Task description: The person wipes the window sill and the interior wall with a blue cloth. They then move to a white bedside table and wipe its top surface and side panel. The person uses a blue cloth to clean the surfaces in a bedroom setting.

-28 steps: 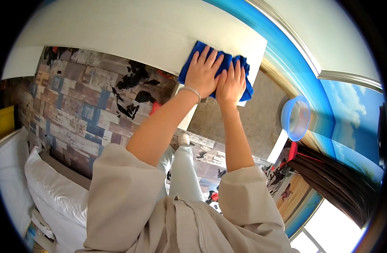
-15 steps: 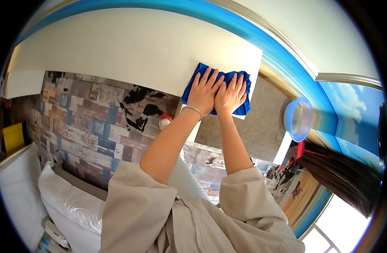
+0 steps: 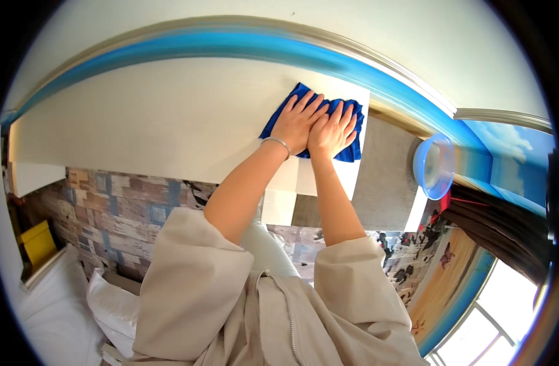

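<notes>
A blue cloth [image 3: 348, 150] lies spread on the right end of a long white board [image 3: 157, 116]. My left hand [image 3: 296, 125] rests flat on it, fingers stretched out, with a bracelet round the wrist. Beside it my right hand [image 3: 332, 133] also presses flat on the cloth, its fingers slightly spread. The two hands touch, and the left fingertips reach the right hand's thumb side. Neither hand grips the cloth.
Right of the board, a clear blue-rimmed basin [image 3: 435, 166] stands on a lower grey-brown surface [image 3: 383, 171]. A dark curtain [image 3: 493, 222] hangs by a bright window at right. White pillows [image 3: 112, 308] and a yellow object [image 3: 39, 246] are at lower left.
My hands and the cloth have slid farther back on the white board, away from its front edge. Both hands stay flat on the cloth. The whole view has shifted.
</notes>
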